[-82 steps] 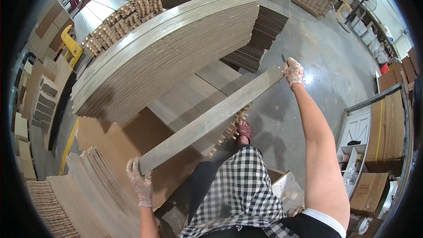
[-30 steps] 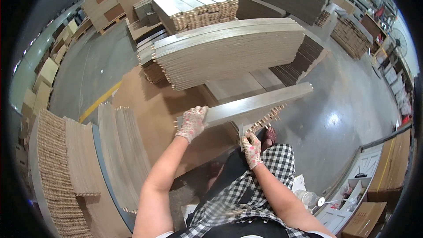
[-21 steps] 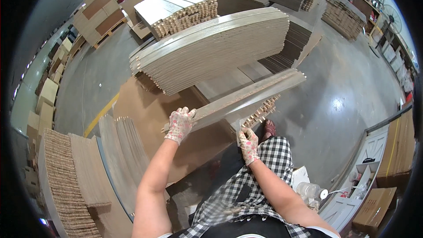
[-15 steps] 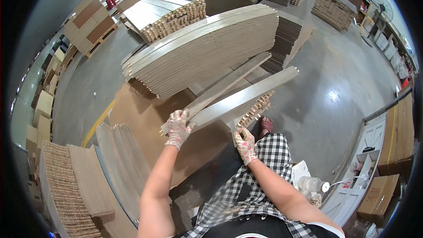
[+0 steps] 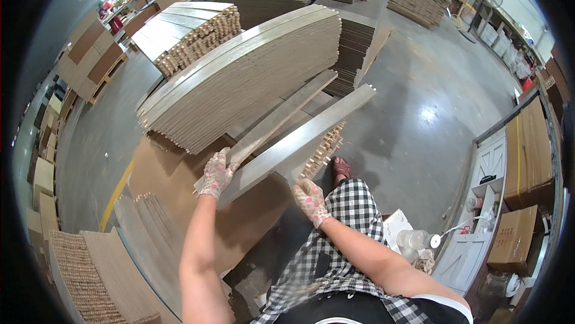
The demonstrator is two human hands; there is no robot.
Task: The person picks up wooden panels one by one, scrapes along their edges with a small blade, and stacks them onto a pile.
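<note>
My left hand, in a white glove with a pink pattern, is closed around the near end of a narrow grey wooden slat. A wider grey slat with dowel pegs at its ends lies beside it, against the same hand. My right hand, gloved alike, has its fingers curled at the near end of a row of light dowel pegs below the wider slat. Whatever is between those fingers is hidden. Past the slats stands a tall stack of grey slats.
Another stack of pegged slats stands farther back. More slats lie low at left, by a brown cardboard sheet. To my right are a clear plastic bottle, a white panelled cabinet and a cardboard box.
The whole view has swung, so the scene sits farther left in it. My hands have kept nearly the same places on the slats and by the pegs.
</note>
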